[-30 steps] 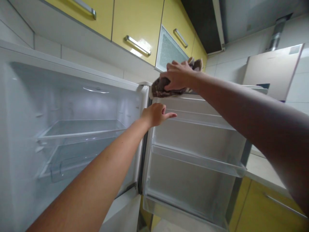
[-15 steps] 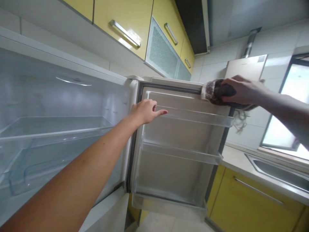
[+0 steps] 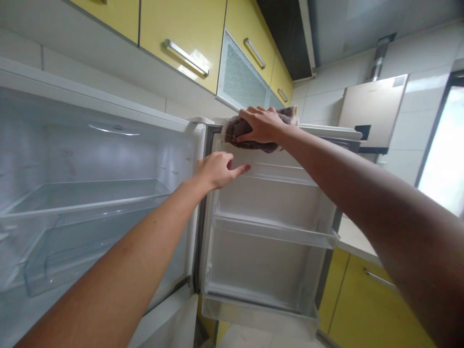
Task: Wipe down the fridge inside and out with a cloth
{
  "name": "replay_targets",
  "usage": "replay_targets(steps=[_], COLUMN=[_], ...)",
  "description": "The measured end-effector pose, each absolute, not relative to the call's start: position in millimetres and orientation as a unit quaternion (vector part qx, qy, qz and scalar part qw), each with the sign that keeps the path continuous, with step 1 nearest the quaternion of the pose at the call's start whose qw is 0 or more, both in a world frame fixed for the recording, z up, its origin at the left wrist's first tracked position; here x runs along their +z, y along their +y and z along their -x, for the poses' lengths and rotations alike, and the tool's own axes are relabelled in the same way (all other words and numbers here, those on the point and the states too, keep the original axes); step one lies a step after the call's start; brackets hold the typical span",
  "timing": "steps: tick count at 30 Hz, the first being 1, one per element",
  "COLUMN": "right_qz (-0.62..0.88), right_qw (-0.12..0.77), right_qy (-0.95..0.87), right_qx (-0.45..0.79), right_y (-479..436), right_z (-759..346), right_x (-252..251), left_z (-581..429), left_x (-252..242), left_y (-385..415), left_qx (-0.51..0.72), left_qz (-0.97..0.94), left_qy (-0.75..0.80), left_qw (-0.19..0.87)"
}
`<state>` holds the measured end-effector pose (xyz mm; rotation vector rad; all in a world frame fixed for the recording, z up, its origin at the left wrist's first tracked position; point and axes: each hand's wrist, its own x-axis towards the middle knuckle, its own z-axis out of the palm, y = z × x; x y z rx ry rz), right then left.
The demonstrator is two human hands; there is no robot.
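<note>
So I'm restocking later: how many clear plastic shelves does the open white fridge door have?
3: top door shelf beside the left hand, middle shelf, bottom shelf. Right hand presses a brown cloth above.

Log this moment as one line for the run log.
right hand: pressing brown cloth on top edge of open fridge door | left hand: steadying door's hinge side | door shelves: bare

I see yellow wall cabinets [image 3: 181, 29] with steel handles [image 3: 185, 58], a frosted-glass cabinet door [image 3: 239, 77], and a yellow base cabinet [image 3: 362, 309].
</note>
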<state>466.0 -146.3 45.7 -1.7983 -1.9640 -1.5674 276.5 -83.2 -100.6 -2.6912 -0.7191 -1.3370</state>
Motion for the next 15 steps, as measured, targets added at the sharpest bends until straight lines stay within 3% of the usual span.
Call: replay_targets(steps=[3, 7, 15], right_qz=[0.561, 0.578, 0.727], right_qw=[0.014, 0.038, 0.246], right_qy=[-0.661, -0.662, -0.436], right_qx=[-0.499, -0.475, -0.470], right_y=[-128.4, -170.2, -316.8], right_z=[-455.1, -492.6, -603.9], right_x=[48.7, 56.4, 43.9], left_z=[-275.6, -273.0, -271.8], left_x=[-101.4, -103.4, -104.2], left_y=[-82.7, -81.0, -79.3], left_qx=[-0.436, -0.448, -0.443], left_qz=[0.867, 0.862, 0.866], left_qy=[-0.240, -0.233, -0.229], left_qw=[0.030, 0.034, 0.035])
